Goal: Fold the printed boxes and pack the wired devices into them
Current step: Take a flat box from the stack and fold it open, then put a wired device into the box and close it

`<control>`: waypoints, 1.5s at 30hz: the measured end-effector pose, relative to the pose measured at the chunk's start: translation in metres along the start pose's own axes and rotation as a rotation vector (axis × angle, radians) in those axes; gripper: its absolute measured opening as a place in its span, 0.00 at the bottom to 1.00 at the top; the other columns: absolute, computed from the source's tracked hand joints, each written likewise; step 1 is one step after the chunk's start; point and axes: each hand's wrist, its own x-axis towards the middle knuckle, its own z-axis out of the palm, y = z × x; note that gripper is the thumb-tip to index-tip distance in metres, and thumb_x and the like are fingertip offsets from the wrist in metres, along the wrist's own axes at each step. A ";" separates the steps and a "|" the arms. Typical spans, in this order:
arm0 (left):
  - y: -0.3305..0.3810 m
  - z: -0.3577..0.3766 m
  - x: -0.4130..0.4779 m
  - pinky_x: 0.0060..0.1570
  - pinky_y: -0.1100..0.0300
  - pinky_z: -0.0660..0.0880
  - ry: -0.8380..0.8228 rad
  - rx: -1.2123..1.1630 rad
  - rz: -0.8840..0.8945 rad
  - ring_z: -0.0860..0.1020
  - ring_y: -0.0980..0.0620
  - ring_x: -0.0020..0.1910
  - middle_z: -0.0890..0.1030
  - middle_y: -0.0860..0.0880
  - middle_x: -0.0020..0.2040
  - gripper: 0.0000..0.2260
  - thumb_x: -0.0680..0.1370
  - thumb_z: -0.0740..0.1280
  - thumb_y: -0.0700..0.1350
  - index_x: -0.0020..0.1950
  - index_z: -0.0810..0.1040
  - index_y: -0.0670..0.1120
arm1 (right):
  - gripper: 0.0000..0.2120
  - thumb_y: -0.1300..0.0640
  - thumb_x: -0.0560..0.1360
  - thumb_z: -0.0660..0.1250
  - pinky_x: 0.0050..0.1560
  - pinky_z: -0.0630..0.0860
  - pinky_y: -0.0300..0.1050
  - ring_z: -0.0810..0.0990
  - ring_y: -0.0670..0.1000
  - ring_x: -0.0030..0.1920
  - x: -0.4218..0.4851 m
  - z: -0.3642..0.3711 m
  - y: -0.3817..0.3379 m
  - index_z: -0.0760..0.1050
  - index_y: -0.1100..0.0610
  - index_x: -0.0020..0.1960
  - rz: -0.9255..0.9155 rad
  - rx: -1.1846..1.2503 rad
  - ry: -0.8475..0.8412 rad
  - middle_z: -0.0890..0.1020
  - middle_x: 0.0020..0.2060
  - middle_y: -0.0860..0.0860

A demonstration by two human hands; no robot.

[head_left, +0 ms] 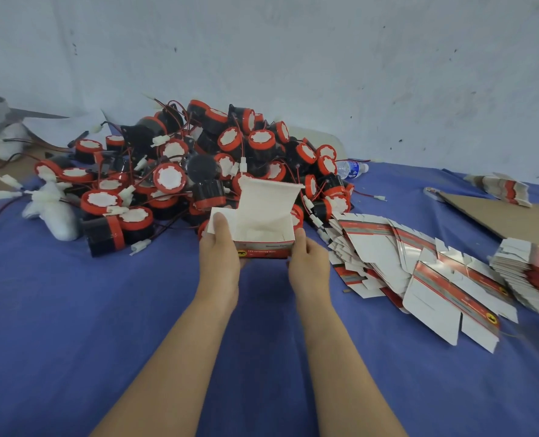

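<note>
Head view: the box (263,228) is in front of the person, low over the blue cloth (72,310), with one hand at each end. Its long axis goes from left to right, so the left hand (219,250) has the left end and the right hand (307,263) has the right end. Both hands are closed around it. The left thumb lies on the left side flap, and the right fingers curl around the right end. The fingers under the box are hidden.

The opening faces up, and the lid flap stands up on the far side. Directly behind this flap lies the pile of devices (198,165), so the next reach, I think, goes forward, away from the person. Devices lie close to both ends of the box, and I cannot tell which hand is nearer.

The box is white inside and looks empty, with a red printed band on the near wall. The print is too small to read. The left side flap is not yet tucked in. Flat boxes (419,269) lie spread on the cloth, near the right hand.
</note>
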 end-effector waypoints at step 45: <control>-0.026 0.008 -0.003 0.54 0.57 0.70 -0.045 0.514 0.153 0.74 0.52 0.56 0.76 0.49 0.57 0.11 0.84 0.48 0.52 0.57 0.68 0.51 | 0.29 0.37 0.70 0.69 0.68 0.55 0.46 0.65 0.51 0.68 -0.008 0.003 -0.001 0.73 0.55 0.63 -0.456 -0.517 0.079 0.78 0.60 0.50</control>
